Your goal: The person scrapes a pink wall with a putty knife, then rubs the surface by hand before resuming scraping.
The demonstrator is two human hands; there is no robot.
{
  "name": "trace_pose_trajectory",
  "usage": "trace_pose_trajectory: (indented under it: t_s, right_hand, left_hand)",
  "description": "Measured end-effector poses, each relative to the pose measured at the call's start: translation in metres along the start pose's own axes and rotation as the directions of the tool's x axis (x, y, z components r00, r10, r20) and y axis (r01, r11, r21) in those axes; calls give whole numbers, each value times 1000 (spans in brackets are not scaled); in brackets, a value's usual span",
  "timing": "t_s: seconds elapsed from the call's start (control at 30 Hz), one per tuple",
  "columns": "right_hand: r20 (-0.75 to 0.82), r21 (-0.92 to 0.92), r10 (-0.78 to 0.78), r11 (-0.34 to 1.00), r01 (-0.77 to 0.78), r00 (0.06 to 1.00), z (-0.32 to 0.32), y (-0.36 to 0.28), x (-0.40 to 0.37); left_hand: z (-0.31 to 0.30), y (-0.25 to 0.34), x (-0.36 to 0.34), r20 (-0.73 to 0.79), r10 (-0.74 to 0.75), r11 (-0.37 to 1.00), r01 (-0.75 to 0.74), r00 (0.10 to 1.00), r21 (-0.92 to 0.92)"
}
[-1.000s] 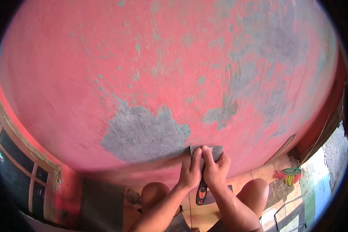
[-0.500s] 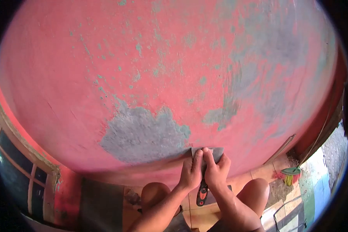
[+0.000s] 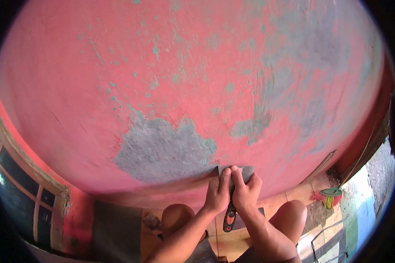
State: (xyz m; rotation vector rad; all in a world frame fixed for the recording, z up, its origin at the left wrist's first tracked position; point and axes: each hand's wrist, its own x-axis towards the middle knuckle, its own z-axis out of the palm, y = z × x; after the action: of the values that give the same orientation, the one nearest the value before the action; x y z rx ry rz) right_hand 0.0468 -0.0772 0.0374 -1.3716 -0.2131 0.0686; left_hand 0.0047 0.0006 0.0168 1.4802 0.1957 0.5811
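Observation:
Both of my hands grip one scraper [image 3: 248, 171], a wide metal blade on a black and orange handle. My left hand [image 3: 217, 193] wraps it from the left, its thumb laid along the back of the blade. From the other side my right hand [image 3: 246, 190] closes on it, thumb pressed beside the left one. The blade's edge meets the lower part of the pink wall [image 3: 175, 96]. Just left of the blade is a large bare grey patch [image 3: 162, 151] with ragged edges. The handle's end points down between my knees.
A broom head with red and yellow bristles [image 3: 328, 199] rests on the tiled floor at the right. A window frame [image 3: 41, 193] stands at the left. Thin sticks [image 3: 319, 166] lean at the wall's foot. My knees [image 3: 178, 215] are close below my hands.
The scraper and both hands keep nearly the same place and grip. The whole view has shifted very slightly. No clear change shows on the wall.

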Motion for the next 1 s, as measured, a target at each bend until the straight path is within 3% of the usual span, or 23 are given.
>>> trace_pose_trajectory:
  t_s: [0.2, 0.33, 0.43, 0.6, 0.7, 0.83, 1.0]
  right_hand:
    - [24, -64, -42, 997, 43, 999, -5, 3, 2]
    - [15, 16, -27, 1000, 27, 1000, 0, -3, 3]
    - [39, 9, -31, 999, 31, 999, -2, -9, 4]
    - [4, 32, -22, 999, 22, 1000, 2, -7, -1]
    - [59, -65, -8, 998, 12, 998, -5, -14, 3]
    - [-7, 3, -20, 1000, 20, 1000, 1, 0, -1]
    - [24, -9, 51, 999, -51, 998, -4, 1, 0]
  left_hand:
    - [2, 4, -2, 7, -7, 1000, 6, 1000, 19]
    - [-2, -3, 4, -4, 55, 998, -55, 998, -13]
    - [-2, -2, -2, -6, -14, 1000, 14, 1000, 0]
    - [2, 4, 2, -14, 68, 998, -68, 998, -4]
    - [-1, -7, -2, -17, 14, 1000, -13, 1000, 26]
    - [0, 0, -1, 0, 34, 999, -34, 999, 1]
    - [0, 6, -3, 8, -91, 995, 91, 996, -32]
